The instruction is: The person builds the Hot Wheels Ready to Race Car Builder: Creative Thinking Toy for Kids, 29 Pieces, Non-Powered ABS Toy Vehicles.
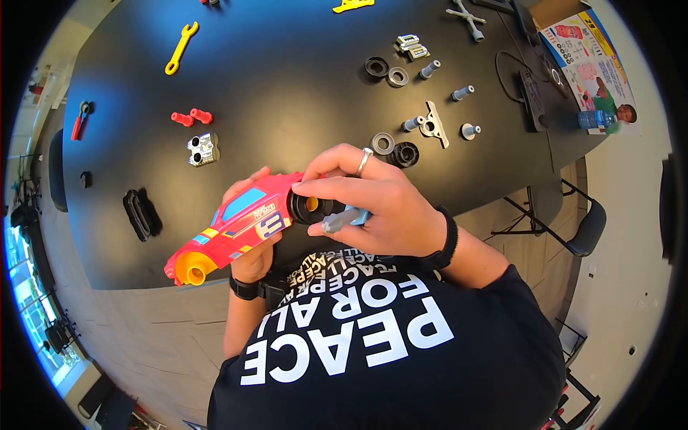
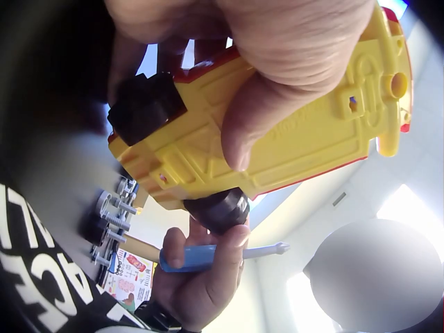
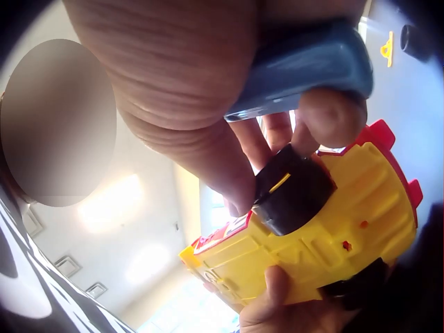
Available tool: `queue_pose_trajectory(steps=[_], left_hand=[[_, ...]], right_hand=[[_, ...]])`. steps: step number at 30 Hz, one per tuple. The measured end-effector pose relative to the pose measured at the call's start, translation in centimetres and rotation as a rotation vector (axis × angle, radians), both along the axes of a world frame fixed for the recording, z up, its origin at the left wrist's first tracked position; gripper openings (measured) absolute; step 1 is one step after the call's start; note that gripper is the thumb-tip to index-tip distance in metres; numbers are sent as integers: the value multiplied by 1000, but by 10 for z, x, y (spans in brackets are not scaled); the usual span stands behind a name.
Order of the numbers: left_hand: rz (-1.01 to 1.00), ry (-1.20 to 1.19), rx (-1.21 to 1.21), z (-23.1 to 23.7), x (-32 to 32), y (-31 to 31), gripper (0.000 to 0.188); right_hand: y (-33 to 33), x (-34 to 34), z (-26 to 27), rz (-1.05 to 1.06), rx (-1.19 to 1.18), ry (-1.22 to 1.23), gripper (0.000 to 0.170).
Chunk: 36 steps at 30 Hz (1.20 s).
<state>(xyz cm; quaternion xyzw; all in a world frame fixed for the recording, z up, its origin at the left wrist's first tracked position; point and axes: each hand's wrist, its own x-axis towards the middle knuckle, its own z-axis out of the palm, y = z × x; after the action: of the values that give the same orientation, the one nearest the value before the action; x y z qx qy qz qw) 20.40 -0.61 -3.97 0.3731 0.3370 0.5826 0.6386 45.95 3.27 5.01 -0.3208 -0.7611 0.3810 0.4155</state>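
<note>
A red toy car [image 1: 244, 215] with a yellow underside [image 2: 312, 149] is held above the near edge of the table, tilted nose down to the left in the head view. My left hand [image 1: 252, 264] grips it from below, thumb across the underside. My right hand [image 1: 390, 211] holds a toy screwdriver [image 2: 189, 258] with a blue handle and grey shaft against the palm. Meanwhile, the right fingertips touch a black wheel [image 3: 298, 194] at the car's rear. A second black wheel [image 2: 147, 109] sits on the opposite side. The front wheel place shows a bare yellow socket [image 1: 192, 271].
On the black table [image 1: 287, 79] lie a yellow wrench [image 1: 180, 50], two red pegs [image 1: 192, 117], a silver engine piece [image 1: 203, 149] and a black part [image 1: 141, 215]. To the right are black tires [image 1: 376, 68], grey bolts [image 1: 430, 69], a cross-shaped wrench [image 1: 469, 21] and a bottle [image 1: 596, 120].
</note>
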Motion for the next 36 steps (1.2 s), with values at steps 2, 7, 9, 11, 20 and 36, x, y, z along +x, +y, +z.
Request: queue_pose_trajectory(steps=[2,7,9,11,20,36], left_hand=[[3,2,8,-1,0,0,101],[31,-65,-26,4,3,0,95],[33,-61,-29,3,3,0,96],[43,-67,-32,2,4,0,96],[60,-93,-67,3,4,-2,96],[40,-88,-42,-3,-1,0,96]], right_hand=[[-1,-1,2,10,-28,-3,51],[2,-3,-4,25,-47,-34,53],[5,-2,-10,20,1,2,54],[4,-2,-12,25,-56,25,55],[-5,-4,-10,-31,10,-118,61],[-18,120,-20,-794,-37,-364,18]])
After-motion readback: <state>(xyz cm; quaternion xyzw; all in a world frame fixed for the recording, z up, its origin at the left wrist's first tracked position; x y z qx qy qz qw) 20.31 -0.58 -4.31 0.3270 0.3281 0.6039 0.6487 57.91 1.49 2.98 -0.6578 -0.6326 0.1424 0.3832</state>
